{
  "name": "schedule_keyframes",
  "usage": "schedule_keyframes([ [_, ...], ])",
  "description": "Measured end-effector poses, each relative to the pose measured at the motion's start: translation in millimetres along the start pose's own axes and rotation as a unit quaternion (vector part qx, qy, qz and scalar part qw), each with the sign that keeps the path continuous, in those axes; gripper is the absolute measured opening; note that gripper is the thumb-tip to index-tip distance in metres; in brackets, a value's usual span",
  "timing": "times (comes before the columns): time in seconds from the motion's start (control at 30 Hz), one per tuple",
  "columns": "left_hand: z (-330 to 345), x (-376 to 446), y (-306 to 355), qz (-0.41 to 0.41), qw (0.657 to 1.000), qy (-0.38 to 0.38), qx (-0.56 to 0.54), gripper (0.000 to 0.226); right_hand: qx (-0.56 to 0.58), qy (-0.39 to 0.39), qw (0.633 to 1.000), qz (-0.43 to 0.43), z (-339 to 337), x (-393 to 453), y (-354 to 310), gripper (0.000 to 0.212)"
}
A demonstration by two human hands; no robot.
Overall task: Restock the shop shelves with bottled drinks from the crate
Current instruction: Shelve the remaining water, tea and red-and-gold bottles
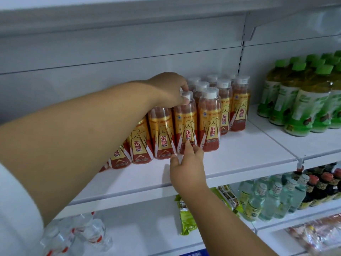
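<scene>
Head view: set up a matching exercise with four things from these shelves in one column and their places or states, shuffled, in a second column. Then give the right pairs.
Things
1. left hand
2. right hand
3. green-capped bottles
4. clear water bottles

Places or states
A. on the same shelf, to the right of the red and gold bottles
B. grips the white cap of a red and gold bottle
C. on the lower shelf, at the bottom left
D. fingertips touch the bottom of that bottle's label

Pairs: 1-B, 2-D, 3-A, 4-C
</scene>
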State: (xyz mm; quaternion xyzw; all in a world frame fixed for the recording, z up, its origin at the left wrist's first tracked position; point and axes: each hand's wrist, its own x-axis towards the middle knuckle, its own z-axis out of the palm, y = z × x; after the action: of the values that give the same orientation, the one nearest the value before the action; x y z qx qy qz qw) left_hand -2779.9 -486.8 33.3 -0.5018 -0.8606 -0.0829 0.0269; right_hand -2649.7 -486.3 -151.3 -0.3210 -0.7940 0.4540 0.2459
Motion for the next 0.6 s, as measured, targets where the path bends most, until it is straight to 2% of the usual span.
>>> schedule_keyframes([
  [0.6, 1.9, -1.6, -0.1, -0.001, 1.0, 0.014, -0.007, 0.044, -0.019, -0.023, 1.0, -0.001, -8.0, -1.1, -8.0, 0.06],
])
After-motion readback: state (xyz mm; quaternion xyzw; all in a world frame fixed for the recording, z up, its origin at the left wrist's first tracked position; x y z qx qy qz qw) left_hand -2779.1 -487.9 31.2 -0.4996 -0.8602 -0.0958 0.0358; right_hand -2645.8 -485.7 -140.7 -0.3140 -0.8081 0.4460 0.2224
